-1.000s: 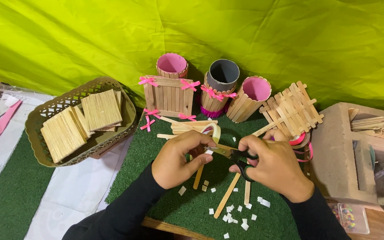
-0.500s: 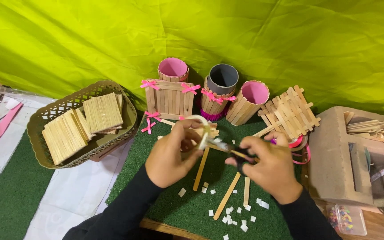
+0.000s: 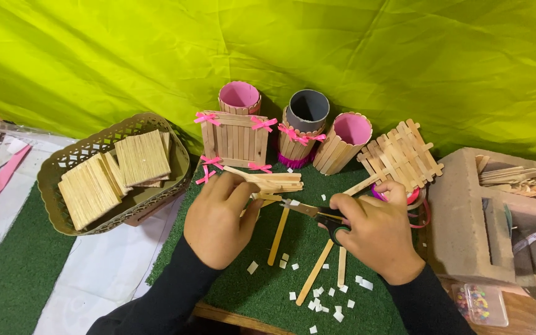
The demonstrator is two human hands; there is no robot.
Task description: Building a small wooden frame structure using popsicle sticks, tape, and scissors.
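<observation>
We see two hands over a green mat [image 3: 262, 291] that looks like grass. The mat lies on the surface.

The left hand [image 3: 218, 220] is curled around a flat wooden stick [image 3: 252, 177]. The fingers pinch the stick near its end, and the stick points up and to the left. Just past the fingers lies a small stack of sticks [image 3: 280, 183] on the mat.

The right hand [image 3: 376, 232] is closed around a pair of scissors [image 3: 314, 213]. The fingers are through the black handles. The blades point left, toward the left hand, and their tips come close to the stick it holds. We cannot tell how far the blades are open.

Below the hands, loose sticks [image 3: 278, 234] lie on the mat. Little white scraps [image 3: 324, 304] are scattered near them.

Behind the hands stand some things made of sticks. There is a small fence box [image 3: 234, 139] with pink bows. Next to it are three round cups [image 3: 305, 127] wrapped in sticks, two pink inside and one grey. To the right leans a crossed stick panel [image 3: 398, 155].

On the left sits a brown basket [image 3: 51, 180] with flat mats of sticks inside. On the right is a grey block [image 3: 466, 211] with more sticks on top. A yellow-green cloth [image 3: 268, 49] hangs at the back.
</observation>
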